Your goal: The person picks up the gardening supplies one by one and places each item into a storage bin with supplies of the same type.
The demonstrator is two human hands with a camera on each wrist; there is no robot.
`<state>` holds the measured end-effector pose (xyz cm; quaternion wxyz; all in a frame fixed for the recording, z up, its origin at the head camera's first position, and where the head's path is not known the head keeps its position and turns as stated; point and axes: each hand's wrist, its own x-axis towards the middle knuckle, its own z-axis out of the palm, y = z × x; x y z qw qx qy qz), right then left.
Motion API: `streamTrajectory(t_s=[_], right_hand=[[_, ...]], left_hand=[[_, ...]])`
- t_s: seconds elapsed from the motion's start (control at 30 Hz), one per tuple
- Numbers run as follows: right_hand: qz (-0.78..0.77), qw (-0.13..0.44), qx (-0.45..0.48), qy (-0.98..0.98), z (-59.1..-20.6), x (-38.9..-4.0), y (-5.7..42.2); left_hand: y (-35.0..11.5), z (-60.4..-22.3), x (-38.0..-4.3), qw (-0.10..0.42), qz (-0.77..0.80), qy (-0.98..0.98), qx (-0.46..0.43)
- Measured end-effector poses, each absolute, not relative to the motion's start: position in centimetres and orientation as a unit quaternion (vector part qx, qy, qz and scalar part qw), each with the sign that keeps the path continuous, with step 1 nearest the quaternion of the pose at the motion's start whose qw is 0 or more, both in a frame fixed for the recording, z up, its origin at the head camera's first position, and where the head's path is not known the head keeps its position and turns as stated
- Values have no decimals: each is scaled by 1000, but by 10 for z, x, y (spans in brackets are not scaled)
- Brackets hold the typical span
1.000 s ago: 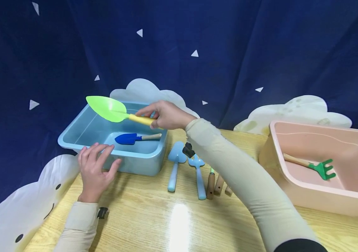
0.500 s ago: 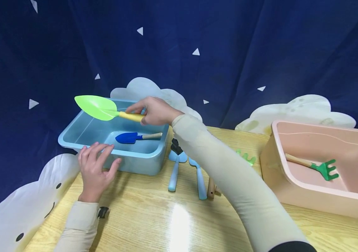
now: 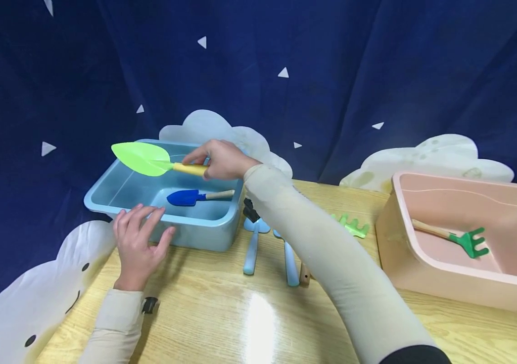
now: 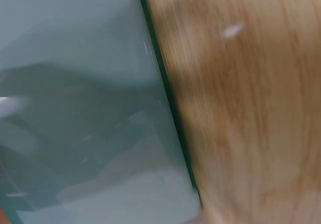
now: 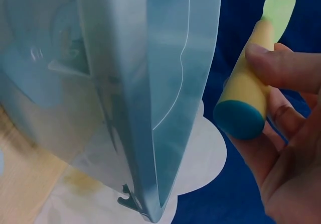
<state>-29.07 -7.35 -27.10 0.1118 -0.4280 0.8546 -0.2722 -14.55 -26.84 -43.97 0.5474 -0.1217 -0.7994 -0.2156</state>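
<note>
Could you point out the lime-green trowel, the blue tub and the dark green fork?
Lime-green trowel [image 3: 150, 161], head view: on its blade.
Blue tub [image 3: 201, 236], head view: on its front wall.
Dark green fork [image 3: 469, 243], head view: on its pronged head.

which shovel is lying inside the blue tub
The dark blue shovel; the green shovel is held by the right hand, the light blue tools lie outside.
</note>
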Motion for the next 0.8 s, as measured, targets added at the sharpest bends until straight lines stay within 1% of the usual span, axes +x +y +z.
streamTrajectory(t_s=[0.53, 0.7, 0.8], right_hand=[[-273, 107, -407, 865, -278, -294, -72], [-246, 127, -382, 882, -285, -298, -68], [-257, 134, -367, 884, -287, -301, -64]], left_hand=[[-262, -442, -151, 552, -217, -795, -126], [-261, -442, -152, 551, -217, -796, -125], [-261, -442, -152, 552, -219, -795, -123]])
